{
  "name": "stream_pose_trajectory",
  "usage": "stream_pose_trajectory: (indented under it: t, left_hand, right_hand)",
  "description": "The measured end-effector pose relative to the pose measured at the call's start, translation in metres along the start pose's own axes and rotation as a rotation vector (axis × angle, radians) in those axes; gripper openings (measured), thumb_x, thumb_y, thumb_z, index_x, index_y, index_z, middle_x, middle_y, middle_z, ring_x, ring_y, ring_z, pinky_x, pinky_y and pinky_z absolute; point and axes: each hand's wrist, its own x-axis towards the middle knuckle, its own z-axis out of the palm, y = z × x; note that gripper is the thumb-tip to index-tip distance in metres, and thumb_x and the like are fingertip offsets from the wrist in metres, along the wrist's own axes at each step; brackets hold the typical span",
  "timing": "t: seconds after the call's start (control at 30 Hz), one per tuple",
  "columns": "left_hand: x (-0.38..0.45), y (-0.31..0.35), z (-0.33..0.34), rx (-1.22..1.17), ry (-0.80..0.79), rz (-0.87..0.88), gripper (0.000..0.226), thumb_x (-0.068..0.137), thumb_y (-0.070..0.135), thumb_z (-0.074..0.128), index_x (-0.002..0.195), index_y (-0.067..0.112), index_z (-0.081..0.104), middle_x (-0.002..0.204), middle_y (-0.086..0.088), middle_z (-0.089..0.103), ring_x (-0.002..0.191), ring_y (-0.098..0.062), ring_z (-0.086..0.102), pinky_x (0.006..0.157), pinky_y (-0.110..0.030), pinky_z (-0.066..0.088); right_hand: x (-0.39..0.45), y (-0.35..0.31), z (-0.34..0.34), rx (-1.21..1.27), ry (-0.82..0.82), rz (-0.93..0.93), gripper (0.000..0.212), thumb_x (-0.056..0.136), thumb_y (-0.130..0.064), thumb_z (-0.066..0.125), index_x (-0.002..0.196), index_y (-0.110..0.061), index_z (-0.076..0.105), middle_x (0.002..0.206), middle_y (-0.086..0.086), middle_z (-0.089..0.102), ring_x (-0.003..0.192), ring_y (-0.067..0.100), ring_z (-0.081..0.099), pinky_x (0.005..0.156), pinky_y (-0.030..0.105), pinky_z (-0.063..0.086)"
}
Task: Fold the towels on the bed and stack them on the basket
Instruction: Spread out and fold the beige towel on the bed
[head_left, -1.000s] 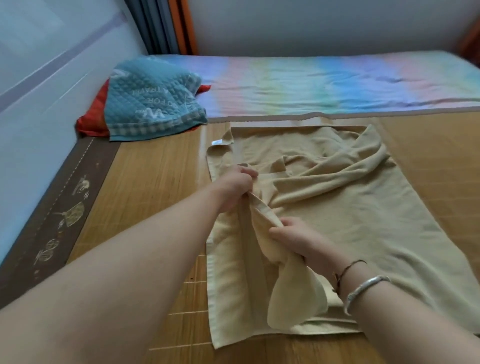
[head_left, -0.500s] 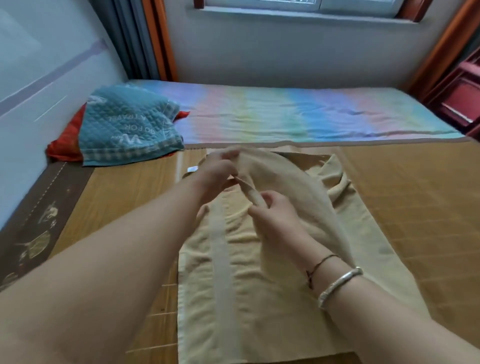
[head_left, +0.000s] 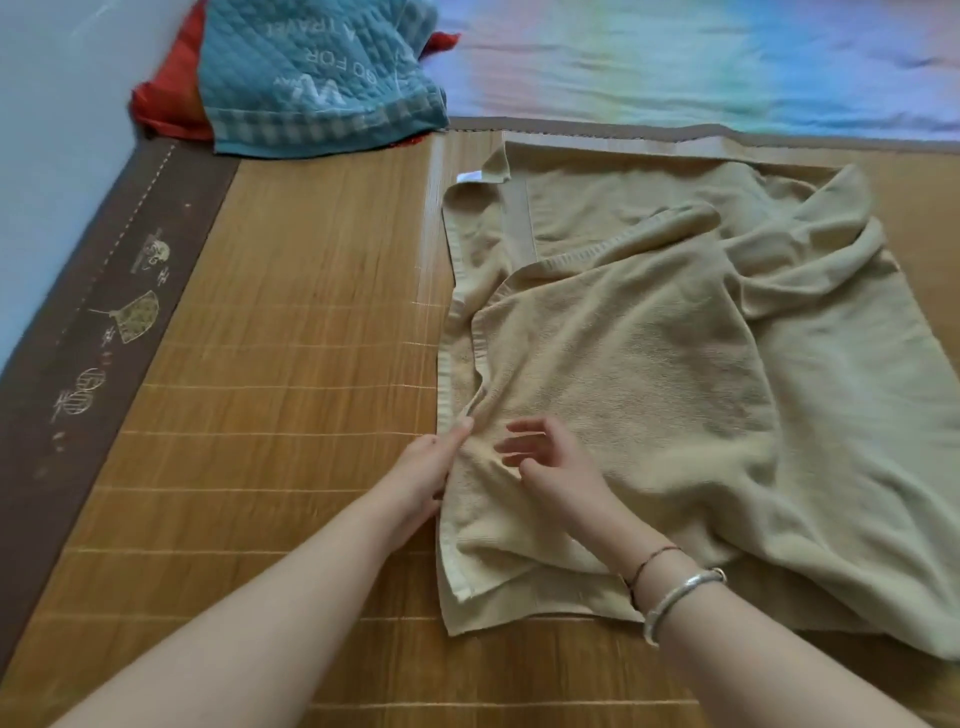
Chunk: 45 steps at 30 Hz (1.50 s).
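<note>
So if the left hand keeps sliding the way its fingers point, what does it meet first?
The left hand points up and slightly right along the towel; it would likely meet the raised hem fold just ahead of its fingertips, though depth is unclear.

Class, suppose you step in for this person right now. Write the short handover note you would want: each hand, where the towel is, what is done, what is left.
Left hand: fingers straight, touching the left edge of the beige towel, holding nothing.
Right hand: open and relaxed just above the towel, gripping nothing.
The towel lies on the bamboo mat, one part turned loosely over itself, the right side rumpled.
Done: a rough first fold-over only.
Left: smooth it, finish the fold, stack it on the basket. No basket is in view.
A teal quilted cloth lies at the far left.
</note>
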Motion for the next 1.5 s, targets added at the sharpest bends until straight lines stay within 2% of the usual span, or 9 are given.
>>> stream_pose_trajectory:
  t: [0.17, 0.3, 0.47, 0.6, 0.77, 0.9, 1.17, 1.37, 1.5]
  left_hand:
    - [-0.033, -0.034, 0.006, 0.354, 0.114, 0.002, 0.02, 0.083, 0.021, 0.065, 0.101, 0.019, 0.057, 0.101, 0.0, 0.065, 0.09, -0.016, 0.065, 0.073, -0.032, 0.057]
    - [-0.052, -0.059, 0.002, 0.252, 0.168, -0.026, 0.013, 0.084, 0.012, 0.068, 0.097, 0.011, 0.064, 0.098, -0.009, 0.069, 0.09, -0.021, 0.068, 0.074, -0.038, 0.06]
    - [-0.072, -0.082, 0.004, 0.114, 0.223, -0.023, 0.013, 0.086, 0.01, 0.068, 0.097, 0.003, 0.066, 0.094, -0.015, 0.071, 0.078, -0.019, 0.072, 0.062, -0.027, 0.06]
    - [-0.074, -0.096, 0.009, 0.23, 0.392, 0.112, 0.006, 0.083, 0.017, 0.072, 0.083, 0.011, 0.07, 0.082, -0.005, 0.072, 0.075, -0.017, 0.07, 0.069, -0.032, 0.059]
    - [-0.079, -0.102, 0.021, 0.355, 0.567, 0.235, 0.012, 0.079, 0.021, 0.075, 0.086, 0.016, 0.067, 0.085, 0.006, 0.065, 0.075, -0.004, 0.058, 0.051, -0.008, 0.038]
    - [-0.083, -0.106, 0.023, 0.337, 0.601, 0.195, 0.024, 0.077, 0.021, 0.078, 0.092, 0.015, 0.06, 0.088, 0.005, 0.061, 0.071, 0.0, 0.053, 0.05, -0.011, 0.035]
    - [-0.078, -0.108, 0.022, 0.43, 0.489, 0.068, 0.021, 0.082, 0.032, 0.071, 0.084, 0.011, 0.067, 0.078, 0.002, 0.062, 0.065, -0.011, 0.053, 0.052, -0.02, 0.038]
    - [-0.079, -0.111, 0.016, 0.319, 0.465, 0.172, 0.019, 0.088, 0.025, 0.063, 0.087, 0.006, 0.058, 0.089, -0.008, 0.065, 0.08, -0.025, 0.061, 0.068, -0.036, 0.051]
    - [-0.083, -0.107, -0.028, 0.374, 0.613, 0.179, 0.017, 0.09, 0.022, 0.06, 0.083, 0.008, 0.053, 0.079, -0.007, 0.057, 0.067, -0.018, 0.05, 0.055, -0.027, 0.038]
  right_hand:
    - [-0.034, 0.026, -0.007, -0.525, 0.037, -0.23, 0.019, 0.083, -0.007, 0.05, 0.088, -0.024, 0.057, 0.08, -0.007, 0.058, 0.073, 0.003, 0.051, 0.066, 0.019, 0.041]
    - [-0.053, 0.05, -0.006, -0.899, -0.191, -0.391, 0.021, 0.08, -0.017, 0.052, 0.098, -0.026, 0.055, 0.096, -0.01, 0.051, 0.092, 0.007, 0.046, 0.08, 0.028, 0.044]
    - [-0.056, 0.068, 0.005, -1.282, -0.098, -0.579, 0.034, 0.079, -0.024, 0.057, 0.112, -0.026, 0.054, 0.117, -0.003, 0.05, 0.106, 0.021, 0.047, 0.086, 0.033, 0.039]
    - [-0.045, 0.069, 0.013, -1.397, 0.063, -0.771, 0.024, 0.07, -0.026, 0.069, 0.094, -0.024, 0.065, 0.116, 0.002, 0.058, 0.104, 0.025, 0.049, 0.087, 0.036, 0.032]
    - [-0.054, 0.073, 0.007, -1.4, 0.016, -1.063, 0.015, 0.072, -0.015, 0.06, 0.086, -0.017, 0.062, 0.1, 0.003, 0.06, 0.096, 0.025, 0.053, 0.088, 0.036, 0.036]
    - [-0.069, 0.086, 0.003, -1.45, -0.114, -1.014, 0.009, 0.078, -0.017, 0.061, 0.086, -0.017, 0.058, 0.085, 0.0, 0.059, 0.077, 0.022, 0.055, 0.075, 0.031, 0.034]
    - [-0.071, 0.094, 0.02, -1.334, 0.008, -0.944, 0.003, 0.081, -0.016, 0.058, 0.08, -0.016, 0.055, 0.079, -0.001, 0.058, 0.075, 0.022, 0.055, 0.071, 0.031, 0.04]
    - [-0.075, 0.104, 0.021, -1.321, 0.183, -0.756, 0.027, 0.072, -0.008, 0.048, 0.098, -0.016, 0.051, 0.104, 0.004, 0.062, 0.098, 0.027, 0.057, 0.089, 0.034, 0.034]
    - [-0.069, 0.102, 0.025, -1.244, 0.306, -0.548, 0.029, 0.079, -0.008, 0.046, 0.107, -0.014, 0.05, 0.115, 0.009, 0.059, 0.109, 0.032, 0.054, 0.091, 0.043, 0.045]
